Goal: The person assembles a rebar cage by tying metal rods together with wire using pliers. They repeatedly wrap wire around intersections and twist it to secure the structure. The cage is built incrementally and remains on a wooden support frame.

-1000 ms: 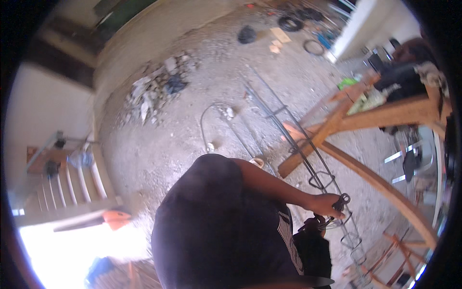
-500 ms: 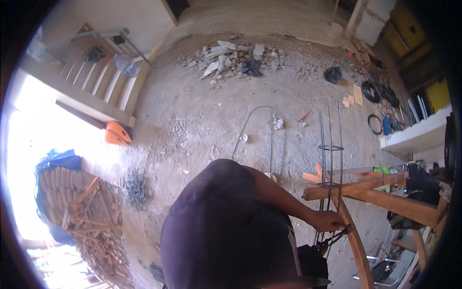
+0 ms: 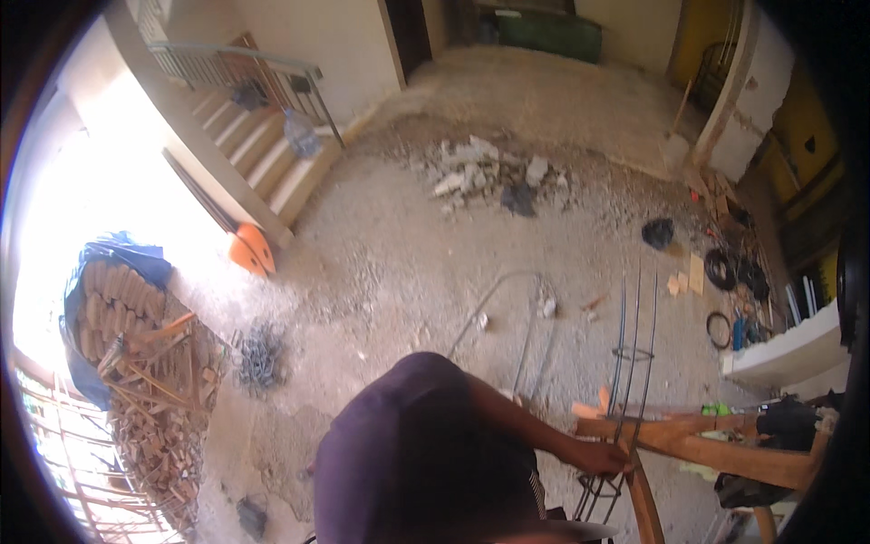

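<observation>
Right hand [image 3: 605,458]: fingers closed around the rebar cage [image 3: 632,363], probably to steady it on the wooden trestle [image 3: 716,444]
Left hand: hidden behind the dark-shirted shoulder [image 3: 417,453]; grip cannot be told
Cage position: lying across the trestle, its far end reaching out over the gritty floor [image 3: 390,272]
Cage look: thin dark parallel bars tied by square stirrups; narrow; rusty-grey

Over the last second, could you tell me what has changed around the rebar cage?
The view swung left: the staircase and the stacked wood came into sight, and the rubble pile slid toward the top centre. The right hand kept its grip on the rebar cage, which stayed on the wooden trestle. The left hand is out of view.
</observation>
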### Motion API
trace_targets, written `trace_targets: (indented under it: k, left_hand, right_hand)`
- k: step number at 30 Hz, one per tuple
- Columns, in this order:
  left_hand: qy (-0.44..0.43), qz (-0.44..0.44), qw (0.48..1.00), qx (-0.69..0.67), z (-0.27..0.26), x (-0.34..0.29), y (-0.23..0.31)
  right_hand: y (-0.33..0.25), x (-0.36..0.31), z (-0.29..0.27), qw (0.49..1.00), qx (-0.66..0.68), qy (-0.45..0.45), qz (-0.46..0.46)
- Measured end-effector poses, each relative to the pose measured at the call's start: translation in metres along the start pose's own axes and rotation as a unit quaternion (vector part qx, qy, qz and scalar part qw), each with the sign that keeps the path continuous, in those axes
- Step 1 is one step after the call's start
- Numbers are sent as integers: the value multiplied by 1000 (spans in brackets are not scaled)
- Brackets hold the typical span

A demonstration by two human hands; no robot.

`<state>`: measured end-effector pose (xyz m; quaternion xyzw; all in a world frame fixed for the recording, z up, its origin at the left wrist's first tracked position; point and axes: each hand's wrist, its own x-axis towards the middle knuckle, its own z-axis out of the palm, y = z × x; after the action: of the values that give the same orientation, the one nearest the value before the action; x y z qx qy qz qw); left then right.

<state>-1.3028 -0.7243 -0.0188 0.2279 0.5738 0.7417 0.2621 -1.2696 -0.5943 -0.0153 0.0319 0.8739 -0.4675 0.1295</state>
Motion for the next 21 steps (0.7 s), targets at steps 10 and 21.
trace_targets:
  k: [10, 21]
  left_hand:
    - [-20, -52, 997, -61, 6, -15, -35]
    - [1, -59, 995, -86, -7, -9, -38]
  right_hand:
    - [-19, 22, 9, 998, 50, -21, -39]
    - [-26, 41, 12, 997, 50, -40, -36]
